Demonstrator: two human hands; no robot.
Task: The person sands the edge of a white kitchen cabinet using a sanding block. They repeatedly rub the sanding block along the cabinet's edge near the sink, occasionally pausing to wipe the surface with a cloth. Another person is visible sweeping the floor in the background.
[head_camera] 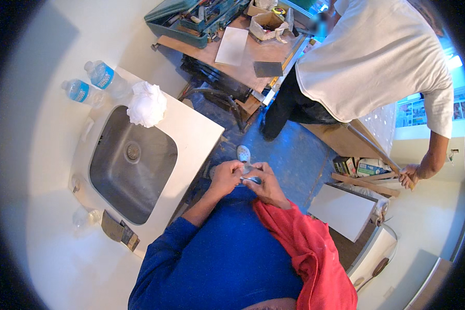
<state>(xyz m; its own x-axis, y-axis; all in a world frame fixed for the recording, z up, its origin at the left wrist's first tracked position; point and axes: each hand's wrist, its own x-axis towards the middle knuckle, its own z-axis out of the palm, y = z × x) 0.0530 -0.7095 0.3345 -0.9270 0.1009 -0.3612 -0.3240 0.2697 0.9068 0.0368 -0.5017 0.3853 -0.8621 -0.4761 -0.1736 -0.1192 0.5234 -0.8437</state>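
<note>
My left hand (228,177) and my right hand (266,183) meet in front of my blue shirt. Between their fingertips is a small, shiny, greyish-blue object (252,179), pinched from both sides. Fingers cover much of it, so I cannot tell exactly what it is. A red cloth or sleeve (306,244) covers my right forearm, while my left forearm is bare below a blue sleeve. To the left of my hands lies a pale countertop (195,135) with a metal sink (139,186) set into it.
A bunched white plastic bag (147,104) and plastic water bottles (102,76) stand behind the sink. Ahead is a wooden worktable (240,73) with a green toolbox (178,33). A person in a pale shirt (372,58) bends at the right, one hand on a wooden panel's edge (372,147).
</note>
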